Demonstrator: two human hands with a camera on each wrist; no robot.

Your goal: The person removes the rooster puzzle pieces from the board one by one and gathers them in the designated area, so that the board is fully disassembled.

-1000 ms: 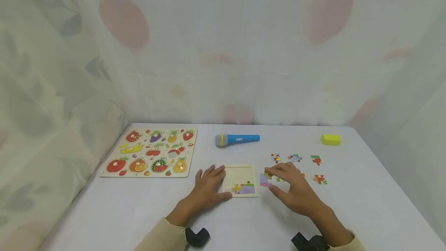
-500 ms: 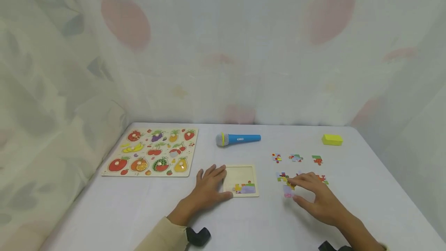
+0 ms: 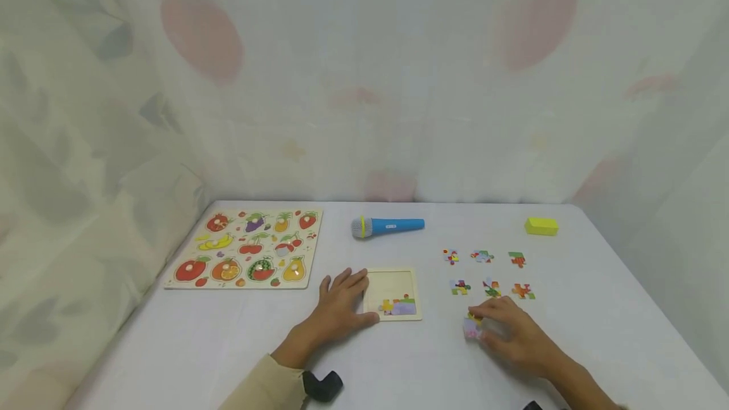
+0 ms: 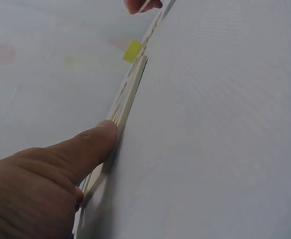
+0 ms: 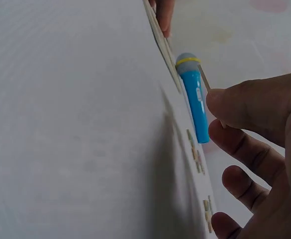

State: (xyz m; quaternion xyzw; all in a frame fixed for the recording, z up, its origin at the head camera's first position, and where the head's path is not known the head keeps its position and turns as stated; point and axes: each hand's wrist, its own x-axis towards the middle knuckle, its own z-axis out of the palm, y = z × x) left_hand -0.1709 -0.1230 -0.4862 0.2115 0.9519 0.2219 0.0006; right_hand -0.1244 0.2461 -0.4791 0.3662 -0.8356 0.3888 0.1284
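Observation:
In the head view my right hand (image 3: 515, 337) pinches a small jigsaw piece (image 3: 472, 329), lilac and pink with a yellow part, between thumb and index finger. The right wrist view shows that piece edge-on as a thin pale strip (image 5: 205, 79), held off the table. My left hand (image 3: 342, 302) lies over the left side of a square wooden puzzle tray (image 3: 390, 280). Its thumb (image 4: 98, 142) presses the near edge, and the fingers spread up the left rim. Joined pieces (image 3: 402, 307) in lilac, yellow and green fill the tray's lower right.
Several loose jigsaw pieces (image 3: 460, 287) lie in two rows right of the tray. A blue toy microphone (image 3: 395, 226) is behind it, with a yellow block (image 3: 541, 226) at the back right. On the left lies a fruit peg puzzle board (image 3: 242, 250). Patterned curtains enclose the table.
My right hand has carried the jigsaw piece from beside the tray rightward and toward me, uncovering the lower row of loose pieces. The left hand stays on the tray.

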